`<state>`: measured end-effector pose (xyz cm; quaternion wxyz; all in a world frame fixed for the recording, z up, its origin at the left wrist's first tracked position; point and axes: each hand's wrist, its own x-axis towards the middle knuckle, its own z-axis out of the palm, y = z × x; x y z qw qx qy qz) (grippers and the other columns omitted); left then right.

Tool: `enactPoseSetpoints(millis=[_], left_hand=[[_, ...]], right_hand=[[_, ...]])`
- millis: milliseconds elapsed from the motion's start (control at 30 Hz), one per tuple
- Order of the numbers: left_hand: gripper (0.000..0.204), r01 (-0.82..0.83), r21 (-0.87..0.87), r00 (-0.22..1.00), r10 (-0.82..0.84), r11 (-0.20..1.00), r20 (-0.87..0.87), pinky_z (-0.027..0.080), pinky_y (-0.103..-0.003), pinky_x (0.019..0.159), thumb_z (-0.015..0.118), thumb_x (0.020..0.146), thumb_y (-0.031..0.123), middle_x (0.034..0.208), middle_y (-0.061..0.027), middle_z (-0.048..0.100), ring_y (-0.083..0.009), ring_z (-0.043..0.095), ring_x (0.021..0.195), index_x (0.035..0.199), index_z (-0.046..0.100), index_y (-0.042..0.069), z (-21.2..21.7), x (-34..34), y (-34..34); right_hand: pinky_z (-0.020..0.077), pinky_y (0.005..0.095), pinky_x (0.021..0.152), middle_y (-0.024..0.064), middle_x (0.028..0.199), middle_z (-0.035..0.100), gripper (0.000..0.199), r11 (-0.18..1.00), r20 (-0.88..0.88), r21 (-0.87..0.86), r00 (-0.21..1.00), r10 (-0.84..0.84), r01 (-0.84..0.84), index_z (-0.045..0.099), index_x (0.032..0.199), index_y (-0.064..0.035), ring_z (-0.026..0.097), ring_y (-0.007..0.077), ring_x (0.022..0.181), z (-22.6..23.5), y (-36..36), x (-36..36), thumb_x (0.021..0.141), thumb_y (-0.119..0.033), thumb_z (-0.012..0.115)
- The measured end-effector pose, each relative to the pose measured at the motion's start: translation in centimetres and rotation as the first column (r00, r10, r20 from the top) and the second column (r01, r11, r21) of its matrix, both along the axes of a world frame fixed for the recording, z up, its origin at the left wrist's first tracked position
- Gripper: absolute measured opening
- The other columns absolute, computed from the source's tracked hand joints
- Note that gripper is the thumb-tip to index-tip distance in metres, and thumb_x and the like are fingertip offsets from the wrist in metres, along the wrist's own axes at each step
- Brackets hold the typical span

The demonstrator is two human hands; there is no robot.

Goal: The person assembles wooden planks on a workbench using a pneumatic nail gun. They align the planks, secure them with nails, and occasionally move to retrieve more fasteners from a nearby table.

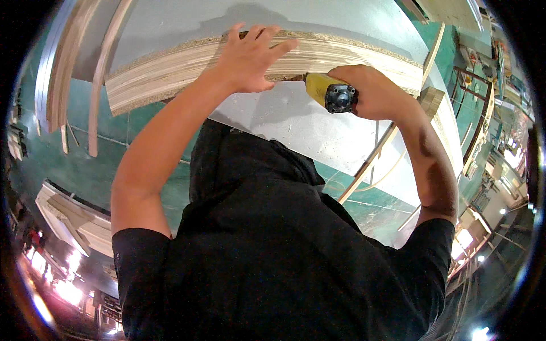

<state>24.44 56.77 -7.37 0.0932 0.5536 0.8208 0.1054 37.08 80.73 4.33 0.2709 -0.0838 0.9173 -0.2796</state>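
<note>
A long stack of pale wood strips [165, 74] with chipboard along its far edge lies across the grey work surface. Over its middle, my left hand [250, 57] is spread, fingers reaching across to the far edge and thumb by the near one. In my right hand [375, 94] is a yellow and black nail gun [324, 90], its black bolted cap facing me. The front of the tool points left toward the stack's near edge, close to my left thumb. The contact at its tip cannot be made out.
Long wooden strips [105, 74] and boards [71, 62] stand at the left. A short wood block [432, 99] sits at the stack's right end. Below the grey surface [324, 131], a wooden bar [369, 162] slants across the green floor [369, 210]. Boards [85, 219] lie at lower left.
</note>
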Motion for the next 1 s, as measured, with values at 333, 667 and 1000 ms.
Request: enactPoseSetpoints(millis=[333,667,1000], left_hand=[[0.09,0.006,0.045,1.0,-0.004,0.999,-0.031,0.035,-0.053,0.1,0.086,0.068,0.042,0.146,-0.0117,0.043,-0.0298,0.042,0.134,0.147,0.043,0.034,-0.1,-0.1,-0.3],[0.093,0.003,0.09,1.0,-0.001,0.996,-0.023,0.036,-0.055,0.099,0.088,0.064,0.041,0.145,-0.0116,0.044,-0.0297,0.044,0.131,0.145,0.044,0.032,-1.1,-0.1,-0.3],[0.084,0.005,0.132,0.999,-0.011,0.991,0.051,0.036,-0.055,0.1,0.087,0.064,0.039,0.147,-0.0133,0.044,-0.0304,0.044,0.132,0.138,0.051,0.021,-0.6,-0.5,-0.2]], right_hand=[[0.0507,0.047,0.083,0.0177,0.098,0.07,0.031,0.999,0.13,-0.043,0.991,0.038,-0.032,0.064,0.107,-0.0054,0.066,0.0392,0.096,0.3,-1.3,-3.0,0.077,-0.009,0.07],[0.052,0.0435,0.079,0.0163,0.089,0.07,0.027,0.999,0.124,-0.048,0.992,0.01,-0.004,0.064,0.102,-0.0047,0.068,0.0345,0.087,0.9,-2.2,-3.4,0.076,-0.004,0.07],[0.0497,0.0389,0.1,0.0184,0.125,0.064,0.066,0.963,0.343,0.241,0.917,-0.202,0.122,0.059,0.133,-0.0072,0.063,0.0313,0.115,2.7,-0.4,-6.7,0.072,-0.009,0.085]])
